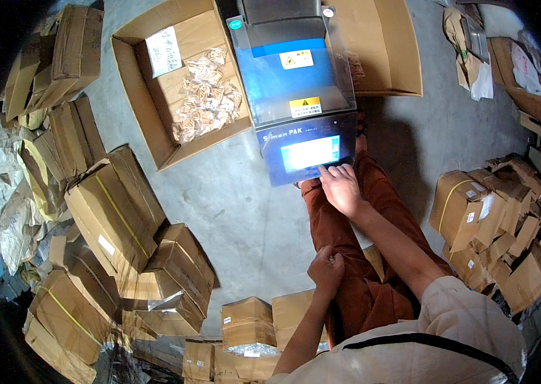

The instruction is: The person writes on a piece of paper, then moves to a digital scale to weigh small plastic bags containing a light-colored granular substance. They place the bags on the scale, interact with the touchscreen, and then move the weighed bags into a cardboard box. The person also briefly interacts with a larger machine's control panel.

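One finger of the bare right hand [342, 190] points, the others bent, at the glowing white rectangular screen [310, 153] toward its eleven o'clock; the left hand [326, 274] curls, contents unclear. A slipping fingertip could trigger a wrong setting.

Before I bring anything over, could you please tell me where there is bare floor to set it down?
Bare floor lies between the left carton stacks and the brown trousers; another patch separates the trousers from the right carton pile. Cartons crowd both outer sides and the lower left.

From head height, the wide fisheye faces steeply down on the machine [293, 84].
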